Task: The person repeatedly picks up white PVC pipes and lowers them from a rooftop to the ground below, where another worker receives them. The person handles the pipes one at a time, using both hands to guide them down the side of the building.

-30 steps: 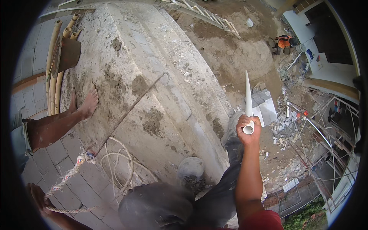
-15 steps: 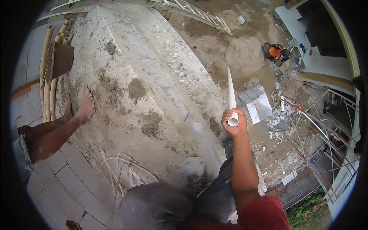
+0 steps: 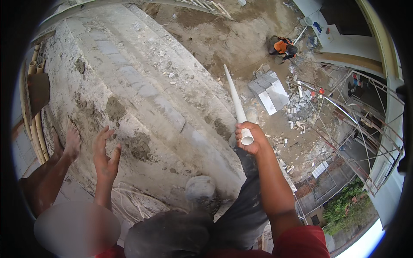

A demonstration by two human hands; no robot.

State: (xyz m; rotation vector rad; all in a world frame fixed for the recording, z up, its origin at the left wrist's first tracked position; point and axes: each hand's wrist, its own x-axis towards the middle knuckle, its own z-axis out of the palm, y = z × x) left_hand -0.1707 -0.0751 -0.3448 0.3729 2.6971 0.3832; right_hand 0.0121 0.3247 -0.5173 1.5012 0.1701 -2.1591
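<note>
My right hand (image 3: 248, 138) is closed around the near end of a long white plastic pipe (image 3: 234, 94). Its open round mouth faces me, and its far end points over the ledge. On the left, my left hand (image 3: 106, 159) is raised over the rough concrete ledge (image 3: 172, 146), fingers apart, holding nothing. A blurred patch hides part of the left arm. Beyond that hand, another person's bare feet (image 3: 72, 139) stand on the ledge.
Bamboo poles (image 3: 39, 133) and a brown board (image 3: 38, 95) stand at far left. Rope (image 3: 129, 200) lies by my legs. Past the ledge's drop are stacked blocks (image 3: 270, 92), rubble (image 3: 301, 105), a crouching person in orange (image 3: 282, 46) and scaffolding (image 3: 365, 124).
My left hand has come up into view over the ledge. My view has shifted, and the pipe, still in my right hand, appears farther left and more tilted.
</note>
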